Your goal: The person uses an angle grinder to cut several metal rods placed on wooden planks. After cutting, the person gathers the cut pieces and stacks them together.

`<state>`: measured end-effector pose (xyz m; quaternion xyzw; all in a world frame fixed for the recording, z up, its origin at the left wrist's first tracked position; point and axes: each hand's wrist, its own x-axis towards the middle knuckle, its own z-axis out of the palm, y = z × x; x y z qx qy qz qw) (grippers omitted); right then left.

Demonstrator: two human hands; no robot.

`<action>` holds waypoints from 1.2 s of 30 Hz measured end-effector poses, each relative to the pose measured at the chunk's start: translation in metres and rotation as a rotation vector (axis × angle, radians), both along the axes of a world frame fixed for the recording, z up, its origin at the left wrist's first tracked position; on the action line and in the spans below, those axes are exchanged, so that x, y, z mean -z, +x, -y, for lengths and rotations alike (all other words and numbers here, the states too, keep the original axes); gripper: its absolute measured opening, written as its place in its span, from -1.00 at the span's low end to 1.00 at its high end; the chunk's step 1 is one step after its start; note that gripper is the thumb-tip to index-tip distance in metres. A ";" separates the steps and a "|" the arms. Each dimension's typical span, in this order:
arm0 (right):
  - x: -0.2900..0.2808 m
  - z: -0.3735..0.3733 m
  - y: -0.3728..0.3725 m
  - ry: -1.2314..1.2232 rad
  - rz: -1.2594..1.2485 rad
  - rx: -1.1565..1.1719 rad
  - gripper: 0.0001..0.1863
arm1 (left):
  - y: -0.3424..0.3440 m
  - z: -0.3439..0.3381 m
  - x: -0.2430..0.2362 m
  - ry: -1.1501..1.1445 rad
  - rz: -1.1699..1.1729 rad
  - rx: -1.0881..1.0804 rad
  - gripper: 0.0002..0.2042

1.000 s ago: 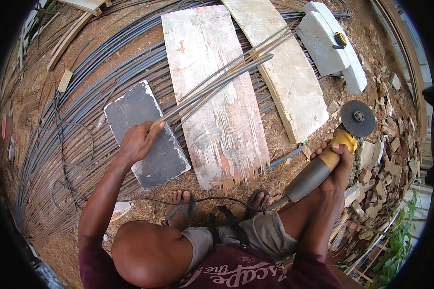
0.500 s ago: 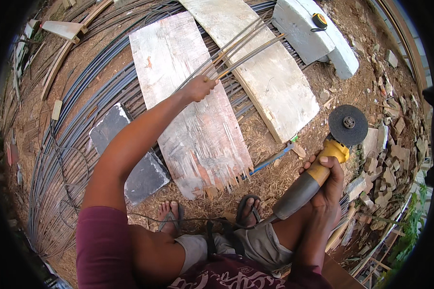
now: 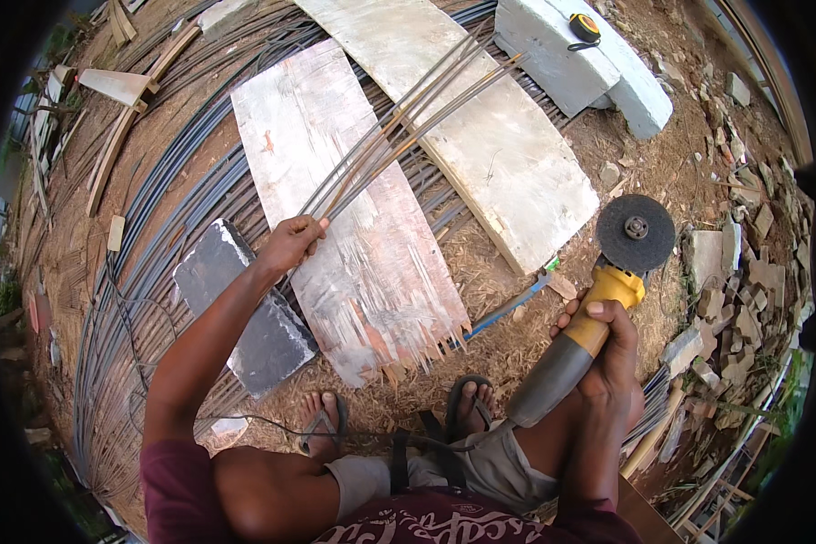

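Note:
My left hand is closed round the near ends of several thin steel bars. The bars slant up and to the right across two boards: a splintered, pale plywood board and a thicker whitish board. My right hand grips a yellow and grey angle grinder by its body, above my right knee. Its dark cutting disc points away from me and touches nothing. The grinder's cord runs back beneath my legs.
Long bundles of steel rods curve beneath the boards. A black block lies beside my left forearm. A tape measure rests on a whitish concrete block at the back. Broken rubble lines the right side. A blue-handled tool lies near the boards.
My left hand has come nearer and to the left, drawing the steel bars back across the plywood. The grinder in my right hand has shifted only slightly leftward in the picture.

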<state>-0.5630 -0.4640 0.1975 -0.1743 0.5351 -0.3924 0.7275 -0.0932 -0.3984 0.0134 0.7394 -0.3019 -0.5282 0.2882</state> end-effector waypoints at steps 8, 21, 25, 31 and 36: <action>0.005 0.005 0.003 0.009 0.033 -0.101 -0.61 | -0.021 0.059 0.012 -0.035 0.028 -0.004 -0.53; 0.026 0.017 0.052 -0.059 0.005 -0.195 -0.61 | -0.080 -0.005 -0.091 -0.362 -0.038 0.163 -0.58; 0.022 -0.005 0.082 -0.156 0.020 -0.273 -0.58 | -0.159 -0.068 -0.137 -0.272 -0.617 0.369 -0.29; 0.008 -0.048 0.129 -0.318 0.073 -0.290 -0.59 | -0.171 -0.096 -0.143 -0.380 -0.543 0.445 -0.01; -0.009 -0.077 0.156 -0.396 0.117 -0.344 -0.53 | -0.172 -0.129 -0.139 -0.566 -0.362 0.303 -0.15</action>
